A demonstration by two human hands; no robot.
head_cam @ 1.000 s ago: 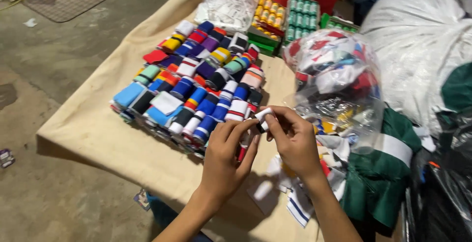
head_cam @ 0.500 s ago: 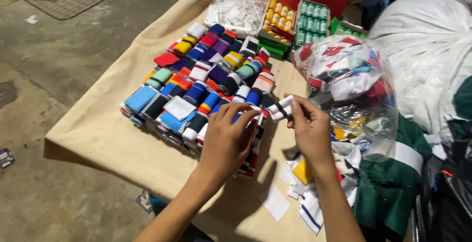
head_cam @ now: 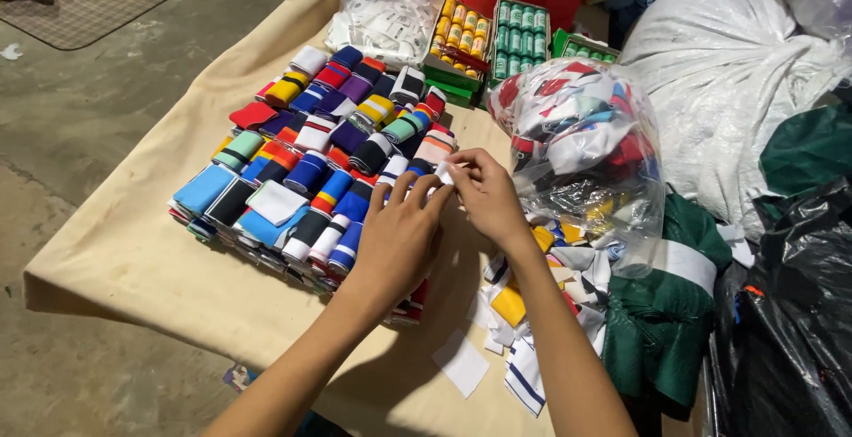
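Thread spools (head_cam: 520,29) in green boxes (head_cam: 491,42)

Folded cloth stack (head_cam: 311,171) left, plastic bag (head_cam: 586,149) right

Garment workshop, folded ribbing pieces (head_cam: 311,171), thread spools (head_cam: 519,33), fabric sacks (head_cam: 728,73)

I can't ID small white piece (head_cam: 443,172), mostly hidden btwn fingertips. Left hand (head_cam: 401,240) covers rolls beneath. Black bag (head_cam: 790,313) cut off at right edge.
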